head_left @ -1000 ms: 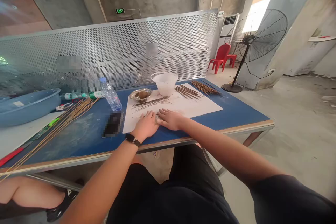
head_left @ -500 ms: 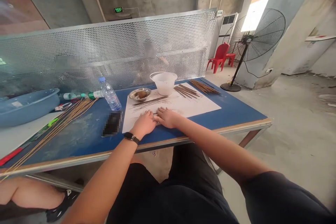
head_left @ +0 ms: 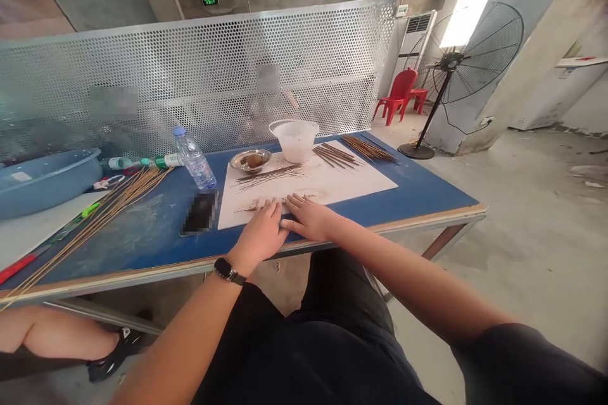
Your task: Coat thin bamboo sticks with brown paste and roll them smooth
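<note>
My left hand (head_left: 263, 231) and my right hand (head_left: 311, 218) lie side by side, palms down with fingers stretched forward, at the near edge of a white board (head_left: 365, 183). The right thumb touches the left hand. Brown powdery smears (head_left: 313, 193) show on the board around my fingertips. Whatever is beneath the palms is hidden. Beyond them lie thin dark sticks (head_left: 273, 174), a metal dish (head_left: 235, 166) with a brown lump (head_left: 253, 160) in it, and a translucent white bucket (head_left: 297, 142). Thicker brown sticks (head_left: 335, 157) are spread to the right.
A bundle of brown sticks (head_left: 368, 149) lies at the back right of the blue table (head_left: 422, 186). On the left are a phone (head_left: 199, 212), a water bottle (head_left: 196, 161), long tan sticks (head_left: 109, 215) and a blue basin (head_left: 47, 180). A perforated metal screen (head_left: 190, 82) stands behind.
Both hands have slid back toward my body, uncovering more of the brown smears on the board. The view has shifted slightly.
</note>
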Demonstrator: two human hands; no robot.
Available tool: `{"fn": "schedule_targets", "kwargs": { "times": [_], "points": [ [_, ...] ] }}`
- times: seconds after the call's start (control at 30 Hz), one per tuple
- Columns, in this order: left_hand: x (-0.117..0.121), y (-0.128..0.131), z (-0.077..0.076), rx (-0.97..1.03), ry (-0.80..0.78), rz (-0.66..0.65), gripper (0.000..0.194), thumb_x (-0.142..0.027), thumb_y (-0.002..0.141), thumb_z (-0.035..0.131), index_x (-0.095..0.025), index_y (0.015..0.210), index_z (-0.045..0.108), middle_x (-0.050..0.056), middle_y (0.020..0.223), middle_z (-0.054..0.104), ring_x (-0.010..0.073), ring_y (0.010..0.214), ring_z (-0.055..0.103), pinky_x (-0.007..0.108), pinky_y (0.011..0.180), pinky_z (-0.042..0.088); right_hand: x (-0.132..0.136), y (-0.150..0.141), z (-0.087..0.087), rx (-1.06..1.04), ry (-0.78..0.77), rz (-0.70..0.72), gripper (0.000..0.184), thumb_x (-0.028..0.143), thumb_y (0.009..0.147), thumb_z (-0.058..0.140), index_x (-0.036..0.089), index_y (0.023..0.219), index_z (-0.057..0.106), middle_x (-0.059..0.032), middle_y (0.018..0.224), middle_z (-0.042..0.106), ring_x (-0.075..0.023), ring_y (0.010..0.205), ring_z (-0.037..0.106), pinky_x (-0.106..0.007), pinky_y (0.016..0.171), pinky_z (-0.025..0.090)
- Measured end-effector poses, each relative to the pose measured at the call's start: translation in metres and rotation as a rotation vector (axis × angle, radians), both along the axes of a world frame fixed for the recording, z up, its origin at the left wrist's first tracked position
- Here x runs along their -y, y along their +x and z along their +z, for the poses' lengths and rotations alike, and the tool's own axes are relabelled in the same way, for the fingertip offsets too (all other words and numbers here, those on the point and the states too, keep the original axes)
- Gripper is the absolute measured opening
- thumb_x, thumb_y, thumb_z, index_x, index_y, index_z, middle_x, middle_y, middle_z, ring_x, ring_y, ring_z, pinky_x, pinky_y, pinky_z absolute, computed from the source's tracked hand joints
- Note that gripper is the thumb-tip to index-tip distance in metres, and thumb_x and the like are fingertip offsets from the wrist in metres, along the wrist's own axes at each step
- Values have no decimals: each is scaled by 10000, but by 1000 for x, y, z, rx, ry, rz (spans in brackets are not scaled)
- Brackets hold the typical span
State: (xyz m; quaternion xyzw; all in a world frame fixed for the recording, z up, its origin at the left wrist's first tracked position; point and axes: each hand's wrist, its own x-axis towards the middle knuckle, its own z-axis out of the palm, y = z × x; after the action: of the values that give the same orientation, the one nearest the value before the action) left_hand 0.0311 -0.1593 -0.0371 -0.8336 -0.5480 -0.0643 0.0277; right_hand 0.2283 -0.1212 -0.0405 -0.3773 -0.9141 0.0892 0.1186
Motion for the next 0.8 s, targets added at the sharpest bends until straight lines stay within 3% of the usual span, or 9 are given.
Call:
{"fn": "schedule_targets", "kwargs": {
  "times": [0.17,0.23,0.33,0.6,0.7,0.8],
  "points": [
    [-50,5,3,-47,-95,87,661,-380,1061,349,-39,1626,378,234,1703,317,356,1603,278,533,1294,240,-41,-24,11,109,-23,-95,987,725,1049,163,-63,1612,352,-299,1699,287,-399,1618,206,-511,1314,186],
    [-60,3,5,-53,-112,100,674,-408,1052,377,-65,1632,375,236,1706,302,361,1601,281,552,1282,256,-49,-25,12,130,-27,-94,977,713,1056,169,-69,1612,348,-299,1700,282,-399,1620,196,-502,1313,190],
    [-51,1,7,-54,-105,91,690,-428,1049,396,-65,1635,370,238,1709,294,370,1601,276,555,1281,261,-43,-19,9,131,-9,-87,1014,748,1037,146,-56,1628,324,-293,1709,256,-401,1620,192,-512,1308,204],
    [19,5,10,-84,-80,76,742,-450,1035,445,-6,1624,374,248,1712,296,383,1596,293,544,1302,231,18,4,-4,90,10,-60,1167,861,947,93,-55,1643,294,-296,1714,222,-423,1621,176,-555,1313,180],
    [14,9,8,-84,-67,98,744,-441,1035,431,15,1620,368,260,1712,286,394,1593,294,545,1299,234,11,-1,-6,69,26,-85,1170,854,952,77,-69,1632,311,-307,1700,257,-423,1617,197,-552,1312,181],
    [-14,10,6,-75,-58,137,751,-498,1050,388,-10,1621,378,262,1707,299,399,1597,280,552,1288,242,-16,-10,-3,80,11,-123,1128,818,980,67,-72,1616,340,-304,1696,281,-414,1615,212,-533,1306,201]
  ]
}}
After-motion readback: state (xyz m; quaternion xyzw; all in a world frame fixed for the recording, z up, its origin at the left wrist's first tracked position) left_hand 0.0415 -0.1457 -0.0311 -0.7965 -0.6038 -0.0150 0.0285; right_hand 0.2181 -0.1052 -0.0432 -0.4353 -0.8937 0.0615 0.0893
